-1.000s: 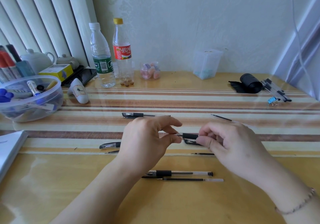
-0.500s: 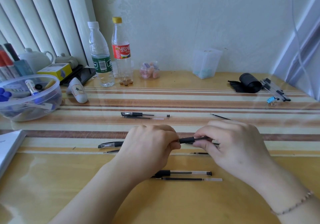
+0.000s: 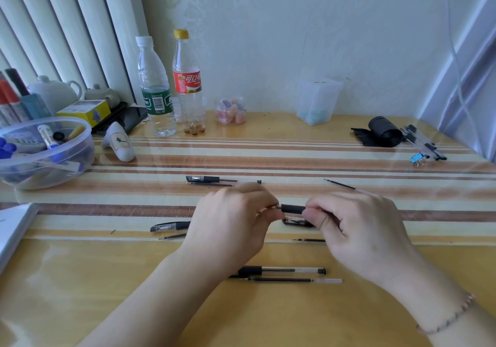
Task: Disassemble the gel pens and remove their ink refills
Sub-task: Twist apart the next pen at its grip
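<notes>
Two hands met above the striped table [image 3: 349, 158], sharing one gel pen [image 3: 293, 208] held level just over the surface. Left of it, the left hand [image 3: 233, 226] pinched the pen's metal tip end between thumb and fingers. To the right, the right hand [image 3: 359, 228] gripped the barrel behind the black grip, fingers curled round it. Nearer the person, another pen [image 3: 284, 270] and a loose refill [image 3: 290, 280] lay side by side.

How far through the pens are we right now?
Looks done: a barrel lies near the table's front edge with its refill beside it, and a loose refill lies farther back. In hand: left hand and right hand grip one pen. Left: the bundled pens at far right look untouched.
</notes>
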